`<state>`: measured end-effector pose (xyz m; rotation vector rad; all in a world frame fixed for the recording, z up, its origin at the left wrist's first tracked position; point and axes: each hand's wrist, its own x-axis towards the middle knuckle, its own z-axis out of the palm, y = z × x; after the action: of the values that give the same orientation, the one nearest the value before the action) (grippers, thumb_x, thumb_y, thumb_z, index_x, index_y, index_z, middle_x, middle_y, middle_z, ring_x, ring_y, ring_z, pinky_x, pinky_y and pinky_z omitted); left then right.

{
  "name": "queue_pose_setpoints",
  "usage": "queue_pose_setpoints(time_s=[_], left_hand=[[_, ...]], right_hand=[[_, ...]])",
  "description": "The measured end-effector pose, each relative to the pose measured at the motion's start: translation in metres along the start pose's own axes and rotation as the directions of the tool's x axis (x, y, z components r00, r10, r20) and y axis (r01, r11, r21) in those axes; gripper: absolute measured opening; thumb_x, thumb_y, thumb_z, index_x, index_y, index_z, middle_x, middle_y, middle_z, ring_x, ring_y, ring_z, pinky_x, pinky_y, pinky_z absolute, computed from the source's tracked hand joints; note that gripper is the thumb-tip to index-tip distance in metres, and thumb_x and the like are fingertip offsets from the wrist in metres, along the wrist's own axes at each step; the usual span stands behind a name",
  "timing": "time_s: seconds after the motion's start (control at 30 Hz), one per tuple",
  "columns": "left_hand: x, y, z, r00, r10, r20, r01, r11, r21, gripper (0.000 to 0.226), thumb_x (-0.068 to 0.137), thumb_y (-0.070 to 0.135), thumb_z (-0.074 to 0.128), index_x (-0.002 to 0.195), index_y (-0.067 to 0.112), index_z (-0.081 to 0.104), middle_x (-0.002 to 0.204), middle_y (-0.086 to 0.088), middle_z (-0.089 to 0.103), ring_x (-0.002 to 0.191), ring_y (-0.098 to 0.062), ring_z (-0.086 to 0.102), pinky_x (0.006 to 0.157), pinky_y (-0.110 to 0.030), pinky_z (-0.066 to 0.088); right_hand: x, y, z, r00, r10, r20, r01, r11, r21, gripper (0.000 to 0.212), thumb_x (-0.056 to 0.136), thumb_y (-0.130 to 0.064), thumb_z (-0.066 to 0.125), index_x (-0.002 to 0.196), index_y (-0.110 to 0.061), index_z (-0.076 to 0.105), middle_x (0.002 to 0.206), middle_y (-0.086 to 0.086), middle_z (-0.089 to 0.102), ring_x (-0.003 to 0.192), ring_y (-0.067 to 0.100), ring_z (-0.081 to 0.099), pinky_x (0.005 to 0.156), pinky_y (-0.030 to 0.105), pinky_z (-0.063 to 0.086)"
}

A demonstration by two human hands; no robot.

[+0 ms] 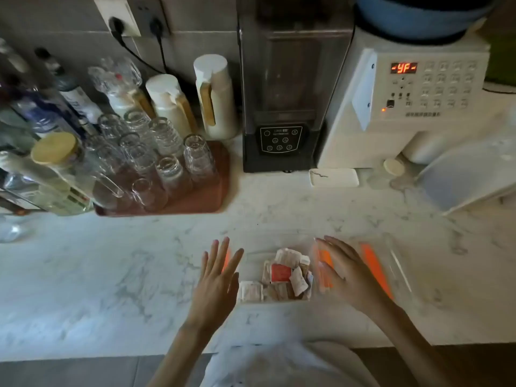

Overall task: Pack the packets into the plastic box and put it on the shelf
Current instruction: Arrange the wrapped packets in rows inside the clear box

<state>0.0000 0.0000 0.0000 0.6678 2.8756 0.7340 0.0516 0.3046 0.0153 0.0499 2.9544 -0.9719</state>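
Note:
A clear plastic box (pixel 252 254) with orange side clips sits on the marble counter near its front edge. Inside lie several small packets (pixel 280 275), white and brown, one with a red label. My left hand (pixel 216 277) hovers at the box's left side, fingers straight and spread, over an orange clip. My right hand (pixel 344 272) is flat with straight fingers over the box's right edge. Just right of it lies a clear lid (pixel 391 263) with orange clips, partly hidden by that hand. Neither hand holds anything.
A brown tray (pixel 206 202) of upturned glasses stands at the back left, with bottles (pixel 55 169) beside it. Behind are white jugs (pixel 215 99), a black blender (pixel 282 107), a white machine (pixel 413 101), a small white dish (pixel 333 177) and a leaning white lid (pixel 469 177).

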Motion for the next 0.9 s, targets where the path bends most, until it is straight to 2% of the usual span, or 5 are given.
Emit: queue_pose_setpoints(time_s=[0.2,0.4,0.53,0.67,0.9], left_hand=[[-0.008,-0.009,0.011,0.994,-0.095,0.054,0.106,0.962,-0.251,0.063,0.108,0.009,0.040,0.162,0.027,0.013,0.170,0.013,-0.003,0.158,-0.014,0.016,0.114,-0.040,0.045],[-0.013,-0.010,0.019,0.982,-0.189,0.020,0.182,0.909,-0.375,0.064,0.109,0.017,0.037,0.158,0.030,-0.002,0.169,0.014,0.002,0.158,-0.011,0.014,0.127,-0.036,0.024],[-0.013,-0.009,0.022,0.978,-0.207,0.004,0.188,0.880,-0.436,0.055,0.110,0.023,0.032,0.162,0.021,0.012,0.169,0.016,0.007,0.158,-0.004,0.011,0.129,-0.028,0.015],[-0.013,-0.004,0.021,0.975,-0.222,-0.005,0.195,0.869,-0.454,0.054,0.111,0.021,0.031,0.159,0.027,0.009,0.169,0.015,0.008,0.158,-0.005,0.011,0.129,-0.027,0.014],[-0.014,-0.004,0.021,0.970,-0.241,-0.015,0.211,0.876,-0.434,0.055,0.110,0.022,0.033,0.161,0.017,0.015,0.168,0.011,0.009,0.158,-0.008,0.013,0.127,-0.018,0.012]], right_hand=[[-0.002,-0.011,0.014,0.994,0.099,0.045,-0.106,0.978,0.180,0.052,0.096,-0.015,0.061,0.145,-0.021,0.044,0.152,-0.006,0.033,0.137,-0.006,0.027,0.104,-0.003,0.016],[0.015,-0.028,0.027,0.980,-0.190,-0.052,0.180,0.971,-0.158,0.038,0.089,-0.005,0.068,0.127,-0.008,0.064,0.137,0.011,0.057,0.132,0.031,0.047,0.109,0.045,0.041],[0.052,-0.074,0.061,0.936,-0.115,0.331,0.153,0.984,-0.089,0.032,0.094,-0.023,0.061,0.126,-0.022,0.063,0.130,-0.003,0.064,0.121,0.016,0.056,0.105,0.032,0.041],[0.078,-0.106,0.111,0.746,0.054,0.663,0.136,0.963,-0.232,0.036,0.092,-0.032,0.061,0.127,-0.022,0.057,0.126,0.003,0.062,0.111,0.023,0.061,0.095,0.034,0.047],[0.078,-0.100,0.130,0.689,0.136,0.712,0.125,0.945,-0.301,0.023,0.085,-0.024,0.039,0.087,-0.019,0.061,0.095,-0.002,0.068,0.090,0.020,0.062,0.075,0.030,0.040]])
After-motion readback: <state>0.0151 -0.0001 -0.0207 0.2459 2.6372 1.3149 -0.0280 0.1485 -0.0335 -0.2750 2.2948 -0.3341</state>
